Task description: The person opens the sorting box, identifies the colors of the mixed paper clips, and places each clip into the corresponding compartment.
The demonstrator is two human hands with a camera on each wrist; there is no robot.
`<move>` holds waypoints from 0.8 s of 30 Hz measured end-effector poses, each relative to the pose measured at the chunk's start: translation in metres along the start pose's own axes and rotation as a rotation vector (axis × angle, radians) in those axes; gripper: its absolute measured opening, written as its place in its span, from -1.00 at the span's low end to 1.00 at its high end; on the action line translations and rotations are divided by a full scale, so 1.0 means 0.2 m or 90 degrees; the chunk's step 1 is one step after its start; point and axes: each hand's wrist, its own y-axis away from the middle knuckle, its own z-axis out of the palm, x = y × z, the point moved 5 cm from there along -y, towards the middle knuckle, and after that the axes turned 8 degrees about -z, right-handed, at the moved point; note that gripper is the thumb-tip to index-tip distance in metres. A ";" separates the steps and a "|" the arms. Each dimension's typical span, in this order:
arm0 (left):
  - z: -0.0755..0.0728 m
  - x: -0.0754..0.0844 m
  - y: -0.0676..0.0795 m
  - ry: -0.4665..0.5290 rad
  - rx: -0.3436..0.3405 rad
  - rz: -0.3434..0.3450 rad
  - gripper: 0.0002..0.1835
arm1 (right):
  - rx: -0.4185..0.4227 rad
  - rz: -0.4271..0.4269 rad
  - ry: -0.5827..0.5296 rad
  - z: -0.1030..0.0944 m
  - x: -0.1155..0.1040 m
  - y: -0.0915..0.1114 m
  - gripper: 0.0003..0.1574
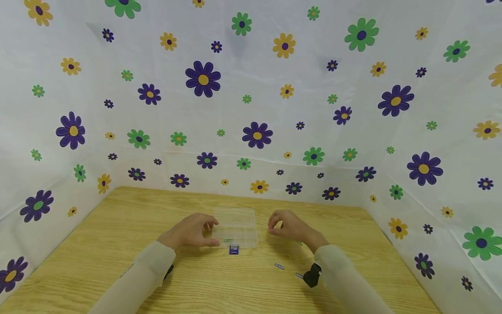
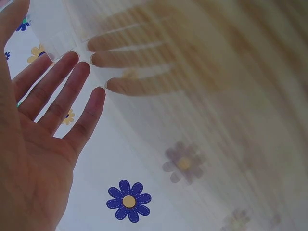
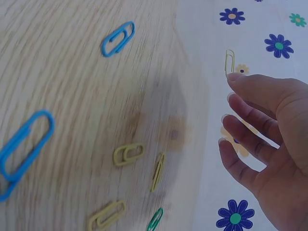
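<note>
Nearest the camera, the left sleeve [image 1: 133,279] leads to the left hand [image 1: 188,231], its fingers loosely spread beside the clear box [image 1: 235,226]; contact is unclear. Right of the box, the right hand [image 1: 294,226] pinches a yellow paperclip [image 3: 230,61] between thumb and finger, near loose clips [image 1: 279,266]. Gripping lightly at one end should keep it controllable.

A screened-off tabletop workspace is shown; a wood-grained table [image 1: 219,288] is closed in at the back, left and right by white sheeting [image 1: 166,117], printed with purple, green and yellow flowers [image 1: 202,80]; the room beyond is hidden, so home or office cannot be told apart
</note>
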 end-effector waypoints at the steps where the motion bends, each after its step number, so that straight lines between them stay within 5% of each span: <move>1: 0.00 0.00 0.00 0.002 0.000 -0.001 -0.27 | -0.002 0.002 0.000 0.00 0.00 -0.01 -0.86; 24: 0.00 0.00 0.01 0.002 0.002 0.002 -0.26 | -0.019 -0.047 -0.010 0.09 -0.12 -0.16 -0.88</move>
